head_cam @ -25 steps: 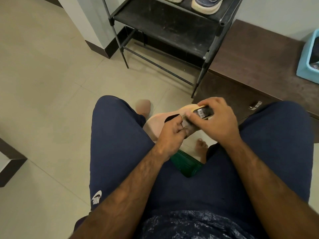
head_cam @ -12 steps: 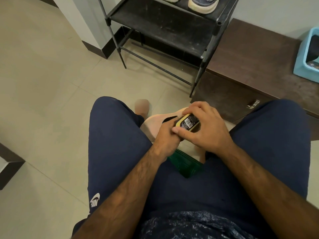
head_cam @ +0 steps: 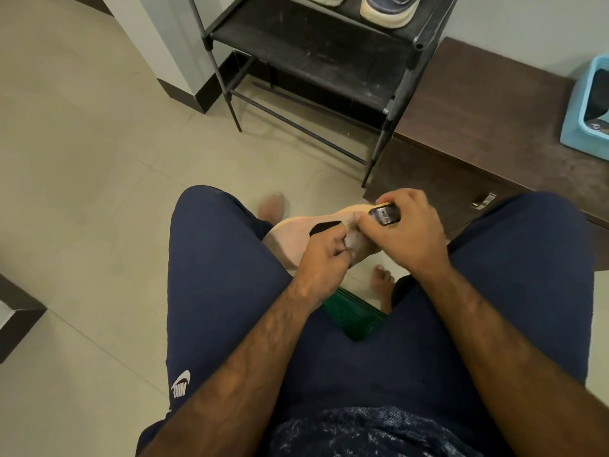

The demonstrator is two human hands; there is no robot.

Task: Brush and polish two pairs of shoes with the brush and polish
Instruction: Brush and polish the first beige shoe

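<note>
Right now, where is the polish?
In the head view the polish sits in the right hand, just right of centre, above the tan shoe that the left hand grips, in front of the brown cabinet.

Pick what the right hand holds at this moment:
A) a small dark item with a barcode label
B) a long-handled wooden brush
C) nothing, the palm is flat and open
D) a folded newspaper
A: the right hand has its fingers curled round a small dark item with a barcode label, held against the pale shoe that the left hand grips.
</note>
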